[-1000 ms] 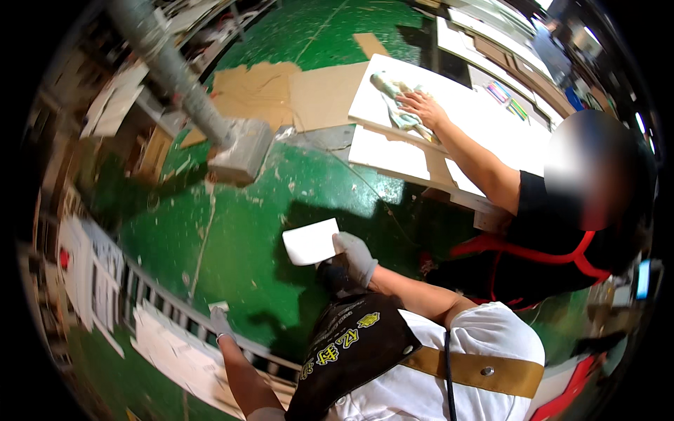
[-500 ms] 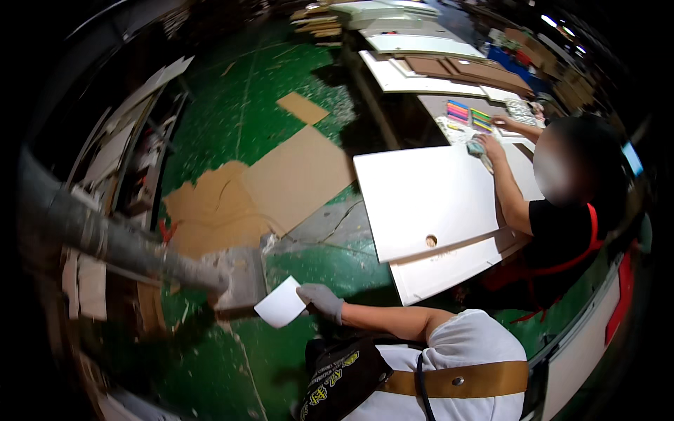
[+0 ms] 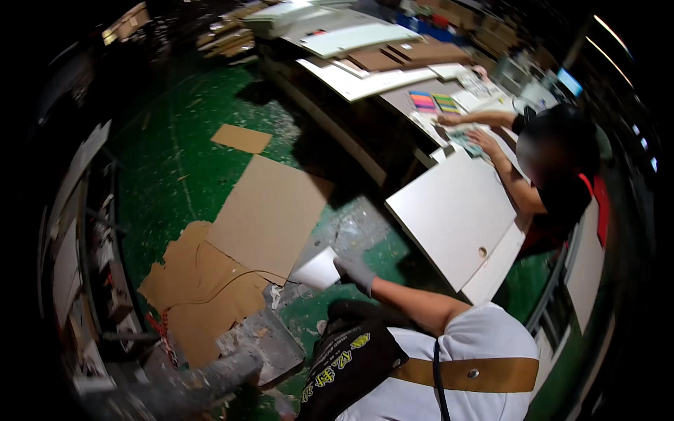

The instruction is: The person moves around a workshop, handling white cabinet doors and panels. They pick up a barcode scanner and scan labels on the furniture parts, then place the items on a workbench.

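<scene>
My right hand [image 3: 356, 274], in a grey glove, grips a small white sheet [image 3: 318, 271] that looks like paper. The sheet bends slightly and is held by one edge, in the air above the green floor [image 3: 382, 258]. My bare right forearm reaches across from the white sleeve [image 3: 484, 326]. Nothing else is in that hand. My left hand is out of sight. Below the arm hangs my dark apron [image 3: 344, 372], and a brown strap [image 3: 509, 376] crosses my white shirt.
Cardboard sheets [image 3: 270, 210] lie on the floor beyond the sheet. A thick grey pipe [image 3: 196, 382] meets a floor block at lower left. To the right, a co-worker [image 3: 554, 154] leans over white panels [image 3: 460, 217] near coloured markers [image 3: 423, 102]. Shelving [image 3: 88, 238] stands at left.
My view has swung, so the pipe now sits lower and the bench looks turned. My right hand still holds the white sheet, which now looks more tilted and curved. The co-worker's hands remain at the bench.
</scene>
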`<state>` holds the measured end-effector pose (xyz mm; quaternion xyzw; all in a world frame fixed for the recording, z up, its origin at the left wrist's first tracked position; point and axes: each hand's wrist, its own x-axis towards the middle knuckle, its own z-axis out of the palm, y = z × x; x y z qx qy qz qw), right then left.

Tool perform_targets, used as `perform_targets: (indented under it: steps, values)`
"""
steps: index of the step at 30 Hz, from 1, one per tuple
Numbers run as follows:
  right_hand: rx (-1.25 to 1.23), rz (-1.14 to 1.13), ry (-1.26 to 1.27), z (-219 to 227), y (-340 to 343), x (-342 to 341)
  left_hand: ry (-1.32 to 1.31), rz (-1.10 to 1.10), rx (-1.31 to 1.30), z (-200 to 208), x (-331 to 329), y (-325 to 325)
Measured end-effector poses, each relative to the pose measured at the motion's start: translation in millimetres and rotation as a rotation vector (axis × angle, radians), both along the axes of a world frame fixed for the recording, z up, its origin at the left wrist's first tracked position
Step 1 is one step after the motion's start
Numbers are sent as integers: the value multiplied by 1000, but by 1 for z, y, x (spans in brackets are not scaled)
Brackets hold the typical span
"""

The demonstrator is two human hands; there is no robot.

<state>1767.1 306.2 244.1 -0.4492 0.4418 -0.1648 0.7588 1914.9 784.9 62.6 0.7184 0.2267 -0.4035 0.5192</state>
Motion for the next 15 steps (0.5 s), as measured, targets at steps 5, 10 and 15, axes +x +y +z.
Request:
perform_targets:
  steps: [5, 10, 15]
  values:
    - [-126, -181, -12, -5, -28, 62, -213, -240, -56, 3, 240, -66]
    - [-169, -296, 27, -11, -94, 122, -497, -490, -66, 47, 339, -271]
    - [55, -490, -116, -2, -207, 212, -370, -883, -24, 35, 407, -361]
